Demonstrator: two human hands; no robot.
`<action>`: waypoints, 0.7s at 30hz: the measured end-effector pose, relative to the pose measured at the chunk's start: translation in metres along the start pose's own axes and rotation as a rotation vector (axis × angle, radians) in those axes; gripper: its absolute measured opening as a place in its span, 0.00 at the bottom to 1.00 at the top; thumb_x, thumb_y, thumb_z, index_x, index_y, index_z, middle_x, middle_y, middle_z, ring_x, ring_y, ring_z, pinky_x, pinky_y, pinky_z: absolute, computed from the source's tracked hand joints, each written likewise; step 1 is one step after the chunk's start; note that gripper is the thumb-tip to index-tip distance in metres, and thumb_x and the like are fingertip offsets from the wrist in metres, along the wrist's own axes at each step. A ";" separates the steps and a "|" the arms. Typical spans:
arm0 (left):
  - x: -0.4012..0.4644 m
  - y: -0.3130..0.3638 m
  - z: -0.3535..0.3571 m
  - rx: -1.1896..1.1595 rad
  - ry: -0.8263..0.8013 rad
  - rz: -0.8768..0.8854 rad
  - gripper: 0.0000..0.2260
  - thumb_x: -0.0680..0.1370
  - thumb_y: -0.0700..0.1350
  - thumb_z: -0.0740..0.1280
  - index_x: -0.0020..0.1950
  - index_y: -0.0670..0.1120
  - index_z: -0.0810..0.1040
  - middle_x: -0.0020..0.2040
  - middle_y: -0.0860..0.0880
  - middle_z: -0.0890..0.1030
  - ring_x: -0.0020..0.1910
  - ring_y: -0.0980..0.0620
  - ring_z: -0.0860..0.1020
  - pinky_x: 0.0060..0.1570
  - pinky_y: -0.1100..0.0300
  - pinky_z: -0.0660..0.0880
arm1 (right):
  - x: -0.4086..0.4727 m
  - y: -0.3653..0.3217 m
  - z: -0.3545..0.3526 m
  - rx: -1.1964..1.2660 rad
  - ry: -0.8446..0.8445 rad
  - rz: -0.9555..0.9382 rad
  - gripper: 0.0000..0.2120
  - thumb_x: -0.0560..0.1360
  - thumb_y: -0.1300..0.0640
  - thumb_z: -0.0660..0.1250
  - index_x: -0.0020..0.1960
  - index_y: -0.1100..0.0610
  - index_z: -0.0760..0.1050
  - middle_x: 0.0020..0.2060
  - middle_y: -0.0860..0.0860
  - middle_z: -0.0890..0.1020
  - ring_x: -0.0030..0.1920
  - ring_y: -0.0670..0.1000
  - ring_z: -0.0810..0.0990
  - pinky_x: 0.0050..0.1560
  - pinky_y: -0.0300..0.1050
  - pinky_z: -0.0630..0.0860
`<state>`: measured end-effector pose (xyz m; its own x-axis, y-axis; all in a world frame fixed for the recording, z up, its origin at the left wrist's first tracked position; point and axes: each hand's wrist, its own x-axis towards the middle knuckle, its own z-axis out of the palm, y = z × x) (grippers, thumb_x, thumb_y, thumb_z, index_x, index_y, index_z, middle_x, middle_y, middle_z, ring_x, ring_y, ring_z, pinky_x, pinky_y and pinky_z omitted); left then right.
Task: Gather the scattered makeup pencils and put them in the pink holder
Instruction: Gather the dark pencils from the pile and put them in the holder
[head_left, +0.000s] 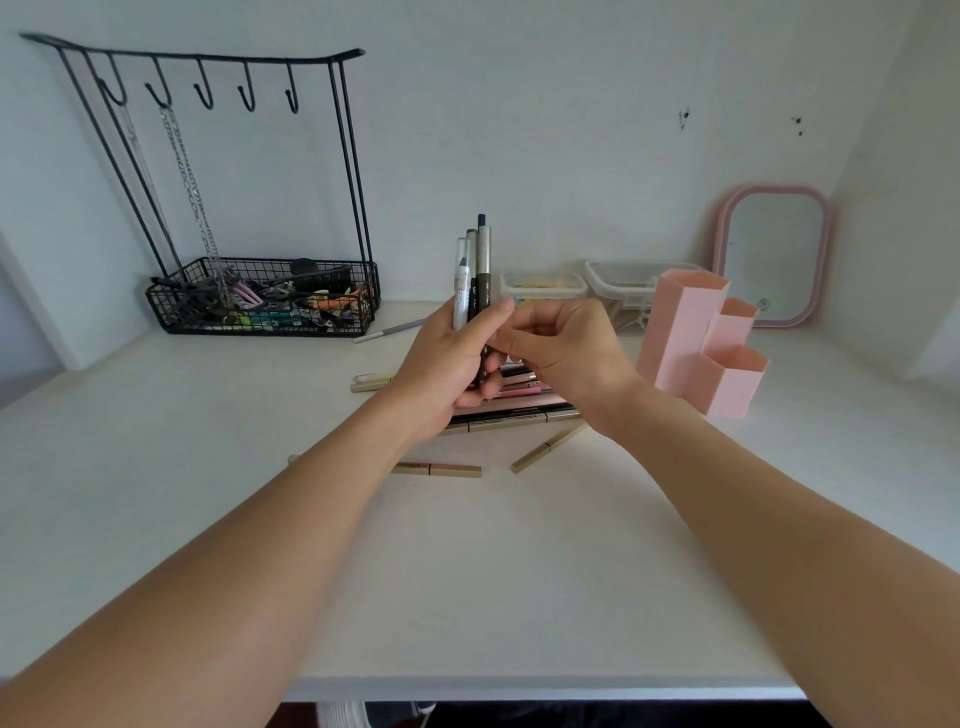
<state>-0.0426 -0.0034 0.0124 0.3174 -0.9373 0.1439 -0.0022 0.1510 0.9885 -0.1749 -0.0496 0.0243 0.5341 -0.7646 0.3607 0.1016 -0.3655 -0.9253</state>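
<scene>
- My left hand (447, 364) grips a bundle of upright pencils (474, 270), fingers curled round their lower halves, above the middle of the table (208, 467).
- My right hand (561, 353) pinches the same bundle low down with fingertips, steadying it.
- They look light, stiff and smooth; likely to slide past each other, so I'd hold them mid-shaft, squeezed together.
- More loose pencils (519, 410) lie beneath my hands; single ones lie nearer the table's front and back edges.
- The pink holder (696, 343) stands toward the table's right edge, its compartments looking empty.
- My hands hide the bundle's lower ends and part of the pile, so I can't count them.
</scene>
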 end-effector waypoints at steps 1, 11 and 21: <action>0.000 0.000 -0.001 -0.022 0.008 0.001 0.12 0.80 0.51 0.69 0.54 0.43 0.75 0.27 0.52 0.69 0.22 0.54 0.65 0.20 0.66 0.56 | 0.001 0.000 0.000 -0.033 -0.012 -0.017 0.05 0.75 0.65 0.73 0.46 0.69 0.82 0.29 0.51 0.83 0.27 0.42 0.79 0.33 0.31 0.74; 0.010 0.002 -0.019 -0.083 0.180 -0.020 0.18 0.80 0.52 0.69 0.36 0.50 0.65 0.24 0.54 0.63 0.23 0.54 0.60 0.20 0.64 0.55 | 0.014 -0.003 -0.039 -0.684 -0.332 0.046 0.04 0.69 0.55 0.79 0.41 0.54 0.86 0.31 0.42 0.82 0.28 0.39 0.74 0.32 0.29 0.68; 0.011 0.001 -0.013 -0.138 0.191 0.010 0.13 0.82 0.51 0.67 0.44 0.45 0.72 0.24 0.50 0.70 0.29 0.50 0.81 0.36 0.57 0.81 | 0.013 0.000 -0.040 -0.878 -0.417 0.022 0.03 0.69 0.58 0.78 0.42 0.53 0.86 0.24 0.34 0.77 0.28 0.35 0.74 0.30 0.27 0.66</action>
<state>-0.0263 -0.0097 0.0140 0.4915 -0.8612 0.1293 0.1191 0.2135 0.9697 -0.2020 -0.0807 0.0339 0.8000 -0.5883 0.1176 -0.4838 -0.7485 -0.4535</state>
